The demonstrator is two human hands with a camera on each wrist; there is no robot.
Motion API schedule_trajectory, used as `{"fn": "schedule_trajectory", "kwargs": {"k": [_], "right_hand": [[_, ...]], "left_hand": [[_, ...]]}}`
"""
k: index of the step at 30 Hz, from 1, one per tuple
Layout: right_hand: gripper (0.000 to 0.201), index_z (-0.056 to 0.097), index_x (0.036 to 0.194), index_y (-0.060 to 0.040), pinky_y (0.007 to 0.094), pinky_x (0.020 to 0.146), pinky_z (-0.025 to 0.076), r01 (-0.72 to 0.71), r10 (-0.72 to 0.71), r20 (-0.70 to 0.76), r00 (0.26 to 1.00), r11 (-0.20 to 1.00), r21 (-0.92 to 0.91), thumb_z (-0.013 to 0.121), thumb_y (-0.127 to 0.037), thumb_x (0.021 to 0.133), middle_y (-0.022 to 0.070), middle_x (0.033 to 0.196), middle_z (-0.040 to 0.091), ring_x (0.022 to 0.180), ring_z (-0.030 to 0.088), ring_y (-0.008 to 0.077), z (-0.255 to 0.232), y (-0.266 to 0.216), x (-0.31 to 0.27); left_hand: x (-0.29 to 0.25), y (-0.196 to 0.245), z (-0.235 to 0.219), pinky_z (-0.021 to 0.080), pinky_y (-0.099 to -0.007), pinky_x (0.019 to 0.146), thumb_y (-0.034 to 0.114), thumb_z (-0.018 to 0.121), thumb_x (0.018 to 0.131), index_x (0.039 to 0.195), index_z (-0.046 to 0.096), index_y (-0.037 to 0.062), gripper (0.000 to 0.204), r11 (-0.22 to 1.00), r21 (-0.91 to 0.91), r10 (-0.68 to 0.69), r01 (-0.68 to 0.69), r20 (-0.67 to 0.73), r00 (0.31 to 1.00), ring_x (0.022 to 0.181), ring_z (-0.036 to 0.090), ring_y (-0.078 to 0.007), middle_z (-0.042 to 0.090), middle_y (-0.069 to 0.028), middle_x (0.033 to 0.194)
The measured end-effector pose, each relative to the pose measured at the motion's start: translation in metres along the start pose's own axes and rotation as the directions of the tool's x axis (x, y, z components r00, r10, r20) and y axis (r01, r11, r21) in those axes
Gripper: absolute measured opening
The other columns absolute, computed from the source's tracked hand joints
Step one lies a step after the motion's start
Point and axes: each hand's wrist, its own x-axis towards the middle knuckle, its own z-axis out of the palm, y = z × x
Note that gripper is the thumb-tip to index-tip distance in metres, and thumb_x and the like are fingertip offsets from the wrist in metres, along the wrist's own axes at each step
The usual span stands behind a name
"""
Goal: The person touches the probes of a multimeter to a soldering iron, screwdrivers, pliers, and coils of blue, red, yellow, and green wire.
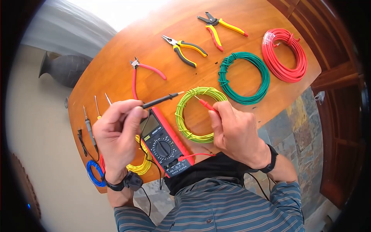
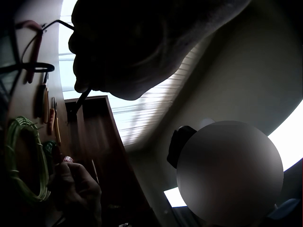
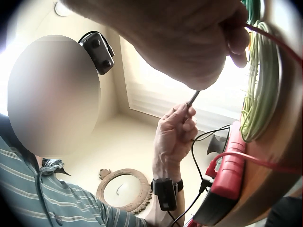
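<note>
In the head view my left hand [image 1: 118, 131] pinches a black test probe [image 1: 160, 100], its metal tip pointing right. My right hand [image 1: 243, 129] grips a red test probe [image 1: 206, 104] with its thin tip toward the upper left, over the yellow-green wire coil [image 1: 180, 120]. The two tips are close but apart. Below and between the hands lies a red-edged digital multimeter [image 1: 162, 145], a red lead [image 1: 197, 155] and a black lead running from its lower end. Its screen is partly covered by my left hand. The right wrist view shows the multimeter's red side [image 3: 230, 175].
Along the far side lie red-handled cutters [image 1: 152, 70], long-nose pliers [image 1: 183, 48] and wire strippers [image 1: 213, 23]. Green [image 1: 223, 79] and red [image 1: 272, 62] wire coils sit at right. A soldering iron [image 1: 89, 129], screwdrivers, yellow wire [image 1: 143, 168] and blue wire [image 1: 91, 174] are at left.
</note>
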Motion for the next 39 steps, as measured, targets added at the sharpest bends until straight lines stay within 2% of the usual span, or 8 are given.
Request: {"fn": "schedule_trajectory", "kwargs": {"k": [5, 12, 23, 27, 29, 36, 38, 39], "right_hand": [[0.015, 0.055, 0.094, -0.0028, 0.0413, 0.048, 0.048, 0.019, -0.018, -0.032, 0.999, 0.999, 0.035, 0.068, -0.009, 0.098, 0.0126, 0.07, 0.061, 0.057, 0.065, 0.0324, 0.017, 0.006, 0.017], [0.014, 0.058, 0.096, -0.0019, 0.0429, 0.049, 0.049, -0.003, 0.003, -0.006, 1.0, 1.0, 0.002, 0.069, -0.011, 0.098, 0.0136, 0.072, 0.064, 0.059, 0.067, 0.0338, 0.028, 0.013, 0.017], [0.014, 0.056, 0.095, -0.0022, 0.0434, 0.05, 0.05, 0.009, -0.009, -0.018, 1.0, 1.0, 0.008, 0.069, -0.009, 0.097, 0.0151, 0.074, 0.065, 0.061, 0.067, 0.0353, 0.027, 0.013, 0.016], [0.01, 0.06, 0.097, -0.0009, 0.0441, 0.057, 0.05, -0.046, 0.045, 0.028, 0.999, 0.998, 0.03, 0.069, -0.003, 0.098, 0.0164, 0.08, 0.064, 0.069, 0.067, 0.0367, 0.024, 0.008, 0.015], [0.01, 0.059, 0.097, -0.001, 0.0441, 0.056, 0.05, -0.048, 0.048, 0.031, 0.998, 0.999, 0.02, 0.069, -0.003, 0.098, 0.0163, 0.08, 0.063, 0.069, 0.067, 0.0366, 0.024, 0.008, 0.015], [0.015, 0.055, 0.094, -0.0022, 0.0439, 0.051, 0.05, 0.012, -0.012, -0.046, 0.999, 1.0, -0.016, 0.069, -0.006, 0.096, 0.0153, 0.073, 0.064, 0.062, 0.067, 0.0357, 0.027, 0.009, 0.016], [0.014, 0.056, 0.095, -0.0021, 0.0443, 0.051, 0.05, 0.017, -0.017, -0.073, 0.997, 1.0, -0.003, 0.069, -0.006, 0.096, 0.0155, 0.073, 0.064, 0.063, 0.067, 0.0365, 0.028, 0.011, 0.019], [0.013, 0.057, 0.096, -0.0021, 0.0446, 0.052, 0.05, 0.02, -0.019, -0.102, 0.995, 1.0, 0.009, 0.069, -0.005, 0.096, 0.0156, 0.073, 0.064, 0.063, 0.066, 0.0372, 0.029, 0.012, 0.019]], "left_hand": [[0.008, -0.021, 0.012, 0.043, -0.0191, 0.057, 0.002, 0.069, 0.102, 0.109, 0.073, -0.0035, 0.009, 0.989, -0.021, -0.142, 0.146, 0.122, 0.982, 0.068, 0.058, -0.0018, 0.072, -0.0011, 0.086], [0.012, -0.04, 0.01, 0.045, -0.0187, 0.059, 0.002, 0.069, 0.103, 0.109, 0.074, -0.0043, 0.011, 0.992, 0.087, -0.099, 0.089, 0.117, 0.988, 0.067, 0.058, -0.0027, 0.074, -0.0035, 0.087], [0.012, -0.042, 0.003, 0.045, -0.018, 0.057, 0.004, 0.07, 0.102, 0.111, 0.074, -0.0035, 0.012, 0.986, -0.07, -0.137, 0.151, 0.171, 0.976, 0.065, 0.058, -0.0026, 0.075, -0.0043, 0.086], [0.012, -0.045, 0.004, 0.045, -0.0179, 0.057, 0.004, 0.071, 0.103, 0.112, 0.074, -0.0036, 0.012, 0.991, 0.001, -0.136, 0.137, 0.137, 0.981, 0.065, 0.058, -0.0025, 0.075, -0.004, 0.086], [0.012, -0.047, 0.005, 0.044, -0.0179, 0.058, 0.004, 0.07, 0.103, 0.112, 0.074, -0.0037, 0.012, 0.995, 0.01, -0.102, 0.102, 0.068, 0.992, 0.066, 0.058, -0.0024, 0.075, -0.0038, 0.086], [0.008, -0.045, 0.008, 0.044, -0.0184, 0.058, 0.003, 0.07, 0.103, 0.111, 0.074, -0.0032, 0.011, 0.99, -0.062, -0.115, 0.123, 0.12, 0.986, 0.066, 0.057, -0.002, 0.073, -0.002, 0.086], [0.009, -0.047, 0.01, 0.042, -0.0218, 0.058, 0.001, 0.072, 0.1, 0.103, 0.074, -0.0028, 0.006, 0.984, 0.177, 0.026, -0.026, 0.003, 1.0, 0.065, 0.054, -0.0042, 0.067, 0.0006, 0.079], [0.01, -0.048, 0.008, 0.042, -0.0218, 0.058, 0.001, 0.072, 0.1, 0.103, 0.074, -0.0028, 0.006, 0.983, 0.181, 0.02, -0.019, -0.004, 1.0, 0.065, 0.054, -0.0042, 0.067, 0.0006, 0.079]]}}
